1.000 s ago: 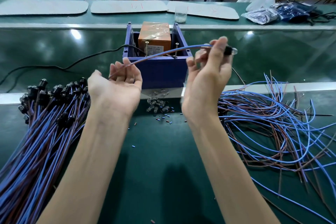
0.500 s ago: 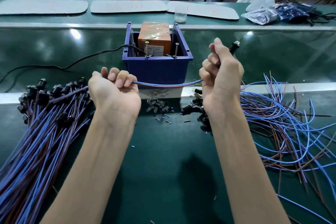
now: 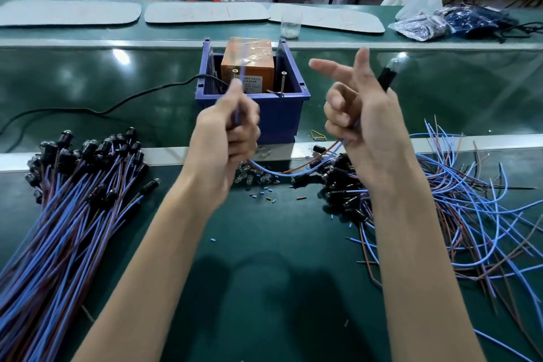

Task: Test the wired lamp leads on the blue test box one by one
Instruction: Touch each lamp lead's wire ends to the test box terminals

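I log one lamp lead [image 3: 276, 174], left grip [image 3: 226, 129] pinching its wires, right grip [image 3: 363, 117] curled round lamp end, one blue test box [image 3: 282, 117].

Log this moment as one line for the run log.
left hand: pinches wire end before box | right hand: holds lamp | wire: sags between hands | contact: blurred, cannot tell

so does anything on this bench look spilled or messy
Yes. Small blue and brown bits lie scattered on the green mat in front of the blue test box. The loose leads on the right sprawl in a tangle, unlike the aligned bundle on the left.
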